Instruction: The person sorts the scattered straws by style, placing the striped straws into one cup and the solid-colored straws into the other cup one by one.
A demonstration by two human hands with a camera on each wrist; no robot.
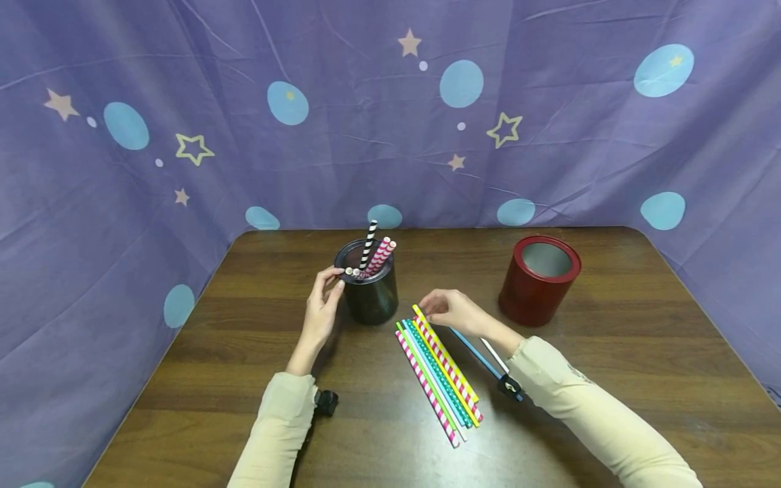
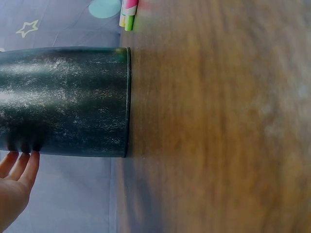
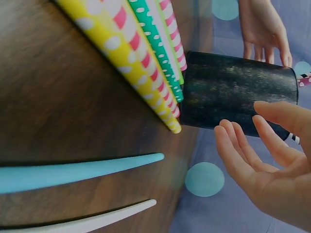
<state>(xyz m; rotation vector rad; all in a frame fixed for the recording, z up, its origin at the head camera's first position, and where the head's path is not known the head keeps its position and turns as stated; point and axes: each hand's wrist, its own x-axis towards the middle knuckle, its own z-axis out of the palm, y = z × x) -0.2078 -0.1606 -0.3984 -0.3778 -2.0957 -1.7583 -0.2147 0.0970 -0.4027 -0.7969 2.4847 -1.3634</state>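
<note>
A black can point(image 1: 372, 303) stands upright with several paper straws in it, among them a black-and-white striped straw point(image 1: 369, 242) and two pink-patterned straws point(image 1: 381, 255). On the can's left side, my left hand point(image 1: 320, 310) rests its fingertips, fingers mostly straight, close to the rim. My right hand point(image 1: 455, 312) hovers over the far ends of a row of loose straws, with nothing between its loosely bent fingers in the right wrist view. The row runs from a yellow dotted straw point(image 3: 112, 43) through green dotted ones to a pink-and-white striped straw point(image 1: 425, 388).
Apart from the row, a blue straw point(image 1: 478, 352) and a white straw point(image 1: 495, 355) lie beneath my right forearm. A red can point(image 1: 529, 298), open at the top, stands at the back right. Behind the wooden table point(image 1: 244, 352) hangs a purple curtain point(image 1: 378, 156).
</note>
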